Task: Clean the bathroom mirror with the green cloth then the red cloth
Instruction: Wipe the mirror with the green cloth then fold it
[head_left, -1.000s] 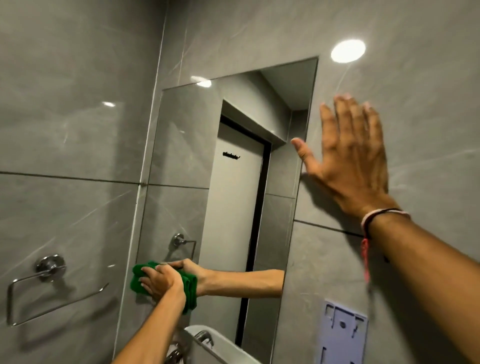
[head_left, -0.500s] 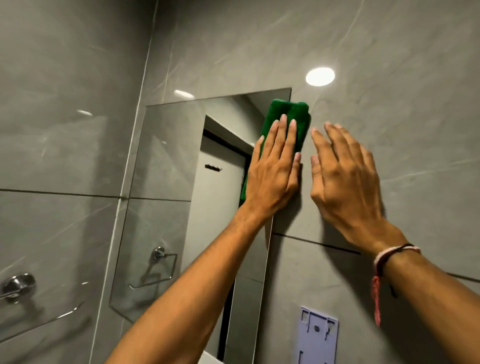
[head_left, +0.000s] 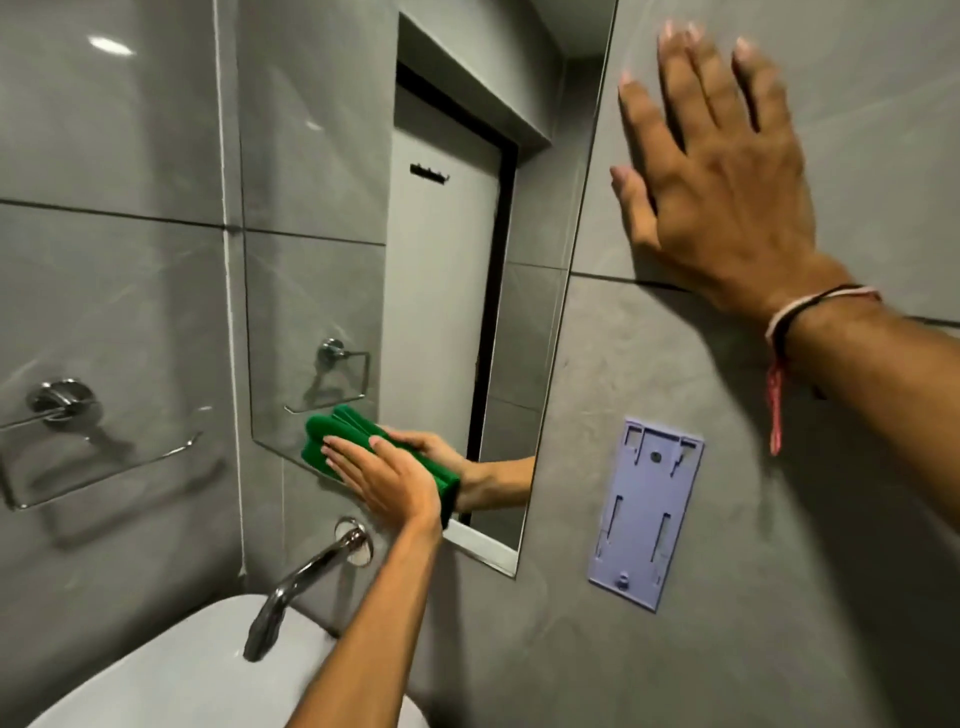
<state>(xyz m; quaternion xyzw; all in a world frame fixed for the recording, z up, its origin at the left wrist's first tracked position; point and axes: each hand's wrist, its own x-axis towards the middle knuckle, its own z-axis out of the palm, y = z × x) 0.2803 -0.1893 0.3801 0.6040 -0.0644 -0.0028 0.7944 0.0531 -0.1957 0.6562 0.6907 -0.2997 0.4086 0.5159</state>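
Note:
A tall frameless mirror is set into the grey tiled wall. My left hand presses a folded green cloth flat against the mirror's lower edge, fingers spread over it. The mirror reflects the hand and forearm behind the cloth. My right hand, with a thread bracelet at the wrist, lies flat and open on the wall tile to the right of the mirror, holding nothing. No red cloth is in view.
A chrome wall tap juts out just below the mirror over a white basin. A chrome towel ring hangs on the left wall. A lilac plastic wall bracket is fixed right of the mirror.
My left hand has swept the green cloth from the mirror's top right corner down to its lower edge. The camera has tilted down, so the tap and basin show. My right hand stays on the wall.

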